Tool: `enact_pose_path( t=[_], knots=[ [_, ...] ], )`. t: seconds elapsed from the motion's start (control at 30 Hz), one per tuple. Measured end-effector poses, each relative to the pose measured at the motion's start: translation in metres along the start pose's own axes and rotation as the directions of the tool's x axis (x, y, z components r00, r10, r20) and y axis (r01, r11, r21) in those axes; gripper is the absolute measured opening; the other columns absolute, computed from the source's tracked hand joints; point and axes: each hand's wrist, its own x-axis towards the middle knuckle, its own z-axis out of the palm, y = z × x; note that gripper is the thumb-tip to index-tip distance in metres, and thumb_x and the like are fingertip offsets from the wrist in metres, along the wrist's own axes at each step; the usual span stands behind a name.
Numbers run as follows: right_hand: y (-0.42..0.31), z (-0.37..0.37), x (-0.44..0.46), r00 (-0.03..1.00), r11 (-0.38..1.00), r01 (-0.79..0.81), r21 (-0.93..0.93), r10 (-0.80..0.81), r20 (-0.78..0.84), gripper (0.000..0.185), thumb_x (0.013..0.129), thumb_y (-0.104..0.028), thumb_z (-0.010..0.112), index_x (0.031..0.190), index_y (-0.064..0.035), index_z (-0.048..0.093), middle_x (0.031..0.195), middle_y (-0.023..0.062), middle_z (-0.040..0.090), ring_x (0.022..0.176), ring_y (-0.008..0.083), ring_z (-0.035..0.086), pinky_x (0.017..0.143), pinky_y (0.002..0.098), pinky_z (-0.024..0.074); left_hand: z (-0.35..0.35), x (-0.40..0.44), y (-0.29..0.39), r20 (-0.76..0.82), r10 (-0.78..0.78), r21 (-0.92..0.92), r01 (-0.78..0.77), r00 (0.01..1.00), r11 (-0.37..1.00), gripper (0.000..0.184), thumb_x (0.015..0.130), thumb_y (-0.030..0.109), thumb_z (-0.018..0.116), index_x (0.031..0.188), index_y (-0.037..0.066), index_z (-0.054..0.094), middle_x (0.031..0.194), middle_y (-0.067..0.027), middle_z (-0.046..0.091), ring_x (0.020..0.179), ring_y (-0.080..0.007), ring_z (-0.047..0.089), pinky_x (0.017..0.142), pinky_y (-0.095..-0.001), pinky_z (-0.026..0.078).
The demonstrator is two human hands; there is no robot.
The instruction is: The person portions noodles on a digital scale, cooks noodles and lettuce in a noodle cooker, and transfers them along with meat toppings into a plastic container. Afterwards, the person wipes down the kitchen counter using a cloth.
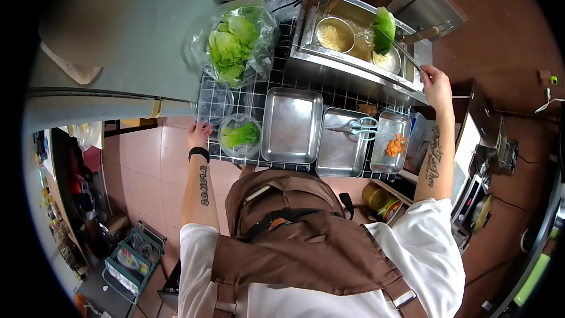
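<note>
Left hand (200, 133) is resting at the left edge of the black grid-patterned counter (280, 75), just beside the clear bowl; fingers are curling slightly, can't tell if they're gripping anything. Clear round container (215, 101) is sitting just beyond that hand. Farther back, a clear plastic bag (268, 41) is holding lettuce (231, 47). Clear bowl (240, 153) is holding more green leaves (242, 133). Next right, large metal tray (292, 126) is lying flat. Behind it, the metal cooker (353, 70) is holding liquid; left strainer (318, 35) is sitting in it with pale noodle-like food. Middle tray (338, 162) is carrying blue-handled scissors (360, 128), handles overhanging toward the small tray. Lettuce leaf (384, 28) is hanging over the cooker's right part, partly covering the right strainer (399, 62). Small tray (384, 129) is holding orange-brown pieces (395, 145). Far right, right hand (436, 87) is clamping the near end of a thin metal utensil (411, 59); its far end is meeting the leaf.
</note>
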Motion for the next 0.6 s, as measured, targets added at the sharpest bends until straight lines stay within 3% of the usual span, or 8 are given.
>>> enact_pose_path(
  t=[0.17, 0.27, 0.33, 0.4, 0.47, 0.5, 0.57, 0.6],
  knots=[
    [-0.024, 0.003, -0.021, 0.974, 0.97, -0.214, 0.12, 0.221, -0.055, 0.026, 0.092, -0.019, 0.062, 0.11, -0.0031, 0.071, 0.092, 0.0215, 0.071, 0.089, 0.0362, 0.069, 0.081, 0.04, 0.0527, 0.004, -0.046, 0.031, 0.071, 0.204, 0.156, -0.213, 0.976, 0.964, 0.015, 0.096, 0.014, 0.06, 0.095, 0.0, 0.053, 0.088, -0.0093, 0.061, 0.077, -0.0183, 0.067, 0.062, -0.0289, 0.057],
    [-0.013, 0.019, -0.025, 0.996, 0.993, -0.047, -0.108, 0.038, -0.081, 0.026, 0.092, -0.02, 0.062, 0.111, -0.0046, 0.071, 0.094, 0.0224, 0.071, 0.089, 0.0381, 0.068, 0.081, 0.0419, 0.053, 0.012, -0.081, 0.045, 0.12, 0.307, 0.159, -0.324, 0.944, 0.933, 0.015, 0.097, 0.014, 0.058, 0.094, 0.0, 0.054, 0.087, -0.0089, 0.061, 0.078, -0.0175, 0.067, 0.061, -0.0281, 0.057],
    [-0.008, 0.017, -0.03, 0.992, 0.994, -0.107, 0.032, 0.109, -0.061, 0.027, 0.092, -0.02, 0.062, 0.112, -0.0032, 0.07, 0.094, 0.024, 0.07, 0.083, 0.0357, 0.07, 0.078, 0.0408, 0.0537, 0.018, -0.093, 0.039, 0.18, 0.258, 0.092, -0.278, 0.949, 0.956, 0.011, 0.098, 0.011, 0.054, 0.097, 0.0, 0.055, 0.088, -0.0088, 0.063, 0.082, -0.0192, 0.069, 0.061, -0.0279, 0.057],
    [-0.026, 0.002, -0.043, 0.986, 0.933, -0.167, 0.319, 0.167, 0.029, 0.026, 0.094, -0.012, 0.062, 0.115, 0.0022, 0.068, 0.078, 0.0099, 0.069, 0.063, 0.0139, 0.064, 0.062, 0.0281, 0.051, 0.034, -0.117, 0.039, 0.232, 0.213, 0.085, -0.238, 0.949, 0.968, 0.01, 0.098, 0.012, 0.053, 0.097, 0.003, 0.056, 0.092, -0.0089, 0.064, 0.084, -0.0218, 0.07, 0.062, -0.0302, 0.056],
    [-0.041, -0.011, -0.057, 0.996, 0.929, -0.077, 0.363, 0.052, 0.077, 0.025, 0.094, -0.009, 0.062, 0.115, 0.0029, 0.068, 0.075, 0.0043, 0.065, 0.064, 0.0091, 0.06, 0.059, 0.0238, 0.0482, 0.061, -0.148, 0.05, 0.342, 0.195, 0.084, -0.237, 0.919, 0.968, 0.009, 0.097, 0.012, 0.054, 0.099, 0.004, 0.057, 0.097, -0.0088, 0.065, 0.084, -0.0245, 0.072, 0.062, -0.0288, 0.055],
    [-0.051, -0.014, -0.062, 0.992, 0.918, -0.063, 0.391, 0.015, 0.122, 0.025, 0.094, -0.009, 0.062, 0.115, 0.0033, 0.068, 0.075, 0.0045, 0.065, 0.065, 0.0092, 0.06, 0.06, 0.0239, 0.0483, 0.067, -0.148, 0.045, 0.412, 0.105, 0.107, -0.163, 0.905, 0.981, 0.01, 0.1, 0.016, 0.054, 0.103, 0.006, 0.056, 0.12, -0.0109, 0.066, 0.088, -0.0236, 0.072, 0.066, -0.0285, 0.054],
    [-0.082, -0.016, -0.079, 0.977, 0.898, -0.056, 0.436, -0.041, 0.209, 0.024, 0.093, -0.009, 0.063, 0.113, 0.004, 0.068, 0.076, 0.0049, 0.065, 0.066, 0.0092, 0.06, 0.06, 0.0241, 0.0484, 0.094, -0.174, 0.057, 0.454, 0.046, 0.105, -0.105, 0.89, 0.989, 0.01, 0.099, 0.014, 0.055, 0.102, 0.005, 0.056, 0.12, -0.0108, 0.066, 0.087, -0.0224, 0.072, 0.065, -0.0278, 0.054],
    [-0.098, -0.016, -0.082, 0.965, 0.935, 0.031, 0.354, -0.121, 0.235, 0.023, 0.091, -0.008, 0.064, 0.111, 0.0022, 0.069, 0.079, 0.0091, 0.069, 0.069, 0.0158, 0.065, 0.062, 0.0281, 0.051, 0.105, -0.18, 0.059, 0.483, 0.033, 0.088, -0.085, 0.875, 0.992, 0.009, 0.099, 0.014, 0.055, 0.101, 0.005, 0.056, 0.119, -0.0112, 0.066, 0.086, -0.0215, 0.072, 0.065, -0.0274, 0.054]
  ],
)
